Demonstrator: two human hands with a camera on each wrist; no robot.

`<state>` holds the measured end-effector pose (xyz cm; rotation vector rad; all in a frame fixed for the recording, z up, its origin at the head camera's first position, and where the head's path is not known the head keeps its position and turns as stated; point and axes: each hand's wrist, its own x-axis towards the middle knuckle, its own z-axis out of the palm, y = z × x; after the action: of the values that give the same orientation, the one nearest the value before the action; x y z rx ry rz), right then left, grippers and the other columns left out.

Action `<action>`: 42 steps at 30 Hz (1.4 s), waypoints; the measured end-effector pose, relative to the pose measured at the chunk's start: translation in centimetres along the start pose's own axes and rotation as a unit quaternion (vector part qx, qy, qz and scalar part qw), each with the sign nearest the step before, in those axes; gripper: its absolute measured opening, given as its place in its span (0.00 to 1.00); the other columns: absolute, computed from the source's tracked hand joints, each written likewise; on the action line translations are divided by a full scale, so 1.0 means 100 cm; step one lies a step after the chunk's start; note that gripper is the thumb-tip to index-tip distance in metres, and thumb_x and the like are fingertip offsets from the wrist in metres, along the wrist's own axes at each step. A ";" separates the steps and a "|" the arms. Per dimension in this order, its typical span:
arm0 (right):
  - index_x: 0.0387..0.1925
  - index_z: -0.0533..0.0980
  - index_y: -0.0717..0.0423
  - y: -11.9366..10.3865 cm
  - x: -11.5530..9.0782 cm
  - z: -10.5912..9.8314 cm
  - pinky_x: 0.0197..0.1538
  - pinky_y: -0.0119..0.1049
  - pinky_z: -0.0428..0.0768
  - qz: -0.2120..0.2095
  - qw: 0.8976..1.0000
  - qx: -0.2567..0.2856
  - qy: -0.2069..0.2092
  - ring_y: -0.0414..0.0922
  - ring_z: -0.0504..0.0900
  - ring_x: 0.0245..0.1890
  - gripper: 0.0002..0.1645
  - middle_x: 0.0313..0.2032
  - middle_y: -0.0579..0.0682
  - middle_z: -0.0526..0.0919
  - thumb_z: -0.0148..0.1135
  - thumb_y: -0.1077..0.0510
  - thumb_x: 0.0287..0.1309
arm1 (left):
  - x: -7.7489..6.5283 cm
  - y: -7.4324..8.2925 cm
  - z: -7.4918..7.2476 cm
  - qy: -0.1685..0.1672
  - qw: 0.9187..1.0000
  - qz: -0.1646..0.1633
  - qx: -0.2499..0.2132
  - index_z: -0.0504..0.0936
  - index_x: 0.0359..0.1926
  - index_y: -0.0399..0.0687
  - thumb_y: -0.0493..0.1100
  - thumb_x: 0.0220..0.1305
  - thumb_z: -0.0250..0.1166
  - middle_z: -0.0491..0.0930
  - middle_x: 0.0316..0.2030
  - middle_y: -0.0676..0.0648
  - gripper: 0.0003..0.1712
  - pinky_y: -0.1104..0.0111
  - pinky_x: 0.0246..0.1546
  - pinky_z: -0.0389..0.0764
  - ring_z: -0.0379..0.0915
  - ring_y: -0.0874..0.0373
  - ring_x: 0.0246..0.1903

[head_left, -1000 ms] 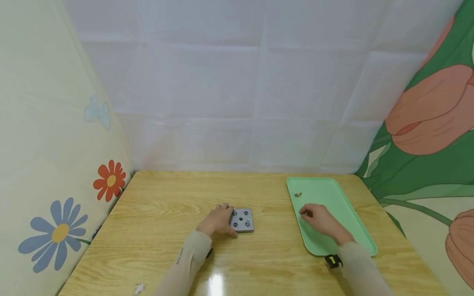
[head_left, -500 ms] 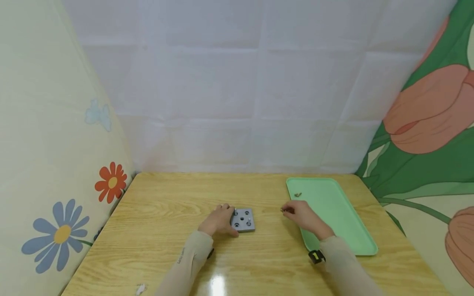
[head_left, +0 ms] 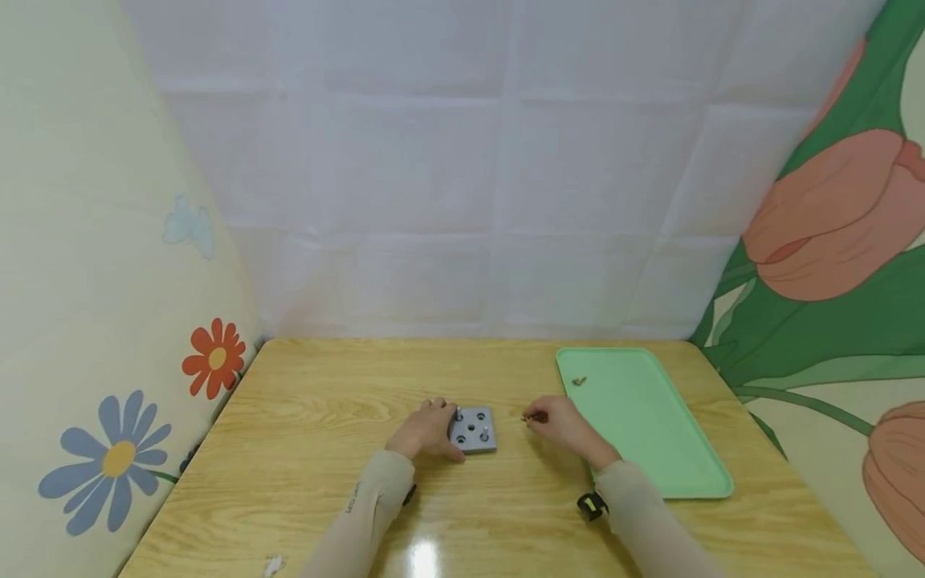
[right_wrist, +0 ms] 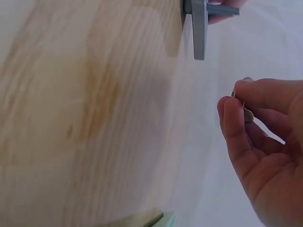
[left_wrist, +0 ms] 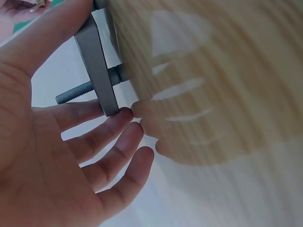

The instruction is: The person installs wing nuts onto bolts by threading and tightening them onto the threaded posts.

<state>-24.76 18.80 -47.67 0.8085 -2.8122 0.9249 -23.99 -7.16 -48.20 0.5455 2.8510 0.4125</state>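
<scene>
A square grey metal plate (head_left: 473, 446) with several round holes sits on the table. Two threaded bolts stand up through it, one bolt (left_wrist: 75, 92) showing clearly in the left wrist view. My left hand (head_left: 425, 431) holds the plate at its left side, thumb at the near edge and fingers along the far side. To the right of the plate, above the table, my right hand (head_left: 564, 425) pinches a small brass wing nut (right_wrist: 248, 115) between thumb and fingertips. Its rounded wings stick out past the fingers; the rest is hidden.
A light green tray (head_left: 650, 433) lies at the right, with small brass pieces (head_left: 579, 381) near its far left corner. A small white scrap (head_left: 274, 565) lies at the table's front left. A white sheet (head_left: 405, 201) hangs behind the wooden table (head_left: 347, 369).
My right hand has come up off the tray and moved left towards the plate, with the wing nut in its fingertips. My left hand has stayed on the plate.
</scene>
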 end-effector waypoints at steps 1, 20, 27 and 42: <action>0.29 0.79 0.57 -0.001 0.001 0.002 0.33 0.30 0.74 -0.003 1.000 0.000 -0.002 0.39 0.76 0.29 0.05 0.28 0.45 0.79 0.62 0.65 0.45 | 0.000 0.000 0.000 -0.002 1.000 0.000 0.002 0.63 0.60 0.45 0.64 0.32 0.70 0.65 0.52 0.45 0.53 0.59 0.47 0.65 0.60 0.51 0.48; 0.26 0.76 0.47 -0.031 0.013 0.024 0.32 0.29 0.73 0.018 0.997 0.059 -0.034 0.34 0.74 0.28 0.04 0.26 0.37 0.77 0.63 0.59 0.48 | 0.000 0.003 -0.001 0.000 1.000 -0.005 -0.001 0.63 0.60 0.44 0.63 0.33 0.70 0.65 0.52 0.44 0.53 0.60 0.46 0.65 0.60 0.51 0.48; 0.25 0.76 0.46 -0.041 0.017 0.027 0.33 0.28 0.73 0.000 0.997 0.065 -0.032 0.33 0.75 0.28 0.04 0.26 0.36 0.77 0.63 0.58 0.48 | 0.000 0.003 -0.003 0.000 1.000 -0.005 -0.001 0.63 0.60 0.44 0.63 0.33 0.70 0.65 0.53 0.45 0.53 0.60 0.47 0.65 0.60 0.51 0.48; 0.25 0.76 0.46 -0.048 0.023 0.031 0.30 0.27 0.72 -0.022 0.998 0.029 -0.051 0.32 0.73 0.27 0.03 0.25 0.36 0.76 0.62 0.58 0.49 | 0.002 0.001 -0.001 0.003 1.000 -0.004 0.000 0.64 0.59 0.45 0.64 0.34 0.69 0.65 0.52 0.46 0.52 0.61 0.44 0.66 0.60 0.53 0.46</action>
<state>-24.04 12.68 -47.11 0.9481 -2.8512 0.9916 -24.16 -7.07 -48.07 0.5329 2.8581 0.4142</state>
